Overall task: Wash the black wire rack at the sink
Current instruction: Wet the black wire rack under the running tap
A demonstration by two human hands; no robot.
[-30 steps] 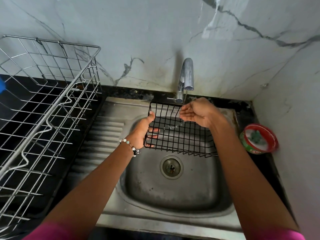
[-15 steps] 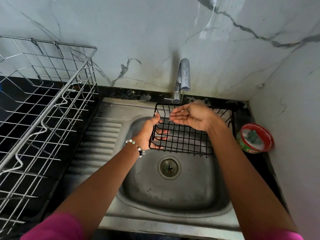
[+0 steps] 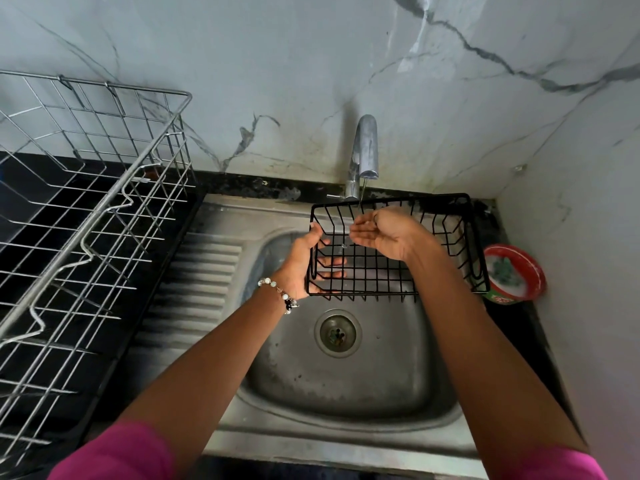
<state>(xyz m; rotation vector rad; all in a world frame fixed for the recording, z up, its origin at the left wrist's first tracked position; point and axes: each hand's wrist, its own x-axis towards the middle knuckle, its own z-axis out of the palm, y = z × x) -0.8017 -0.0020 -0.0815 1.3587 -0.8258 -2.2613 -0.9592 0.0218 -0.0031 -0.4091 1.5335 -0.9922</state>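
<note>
left hand (image 3: 300, 263) grips the black wire rack (image 3: 394, 251) over the sink (image 3: 346, 393); relaxed right hand (image 3: 382, 232) cupped inside it under the tap (image 3: 363, 150).

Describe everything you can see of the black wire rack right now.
The black wire rack is a shallow rectangular basket of thin dark-coated wire, with a grid floor and low barred sides. It is held over the steel sink basin, beneath the faucet's thin stream. The left hand grips its left end, fingers showing through the grid. The cupped right hand is over it.
</note>
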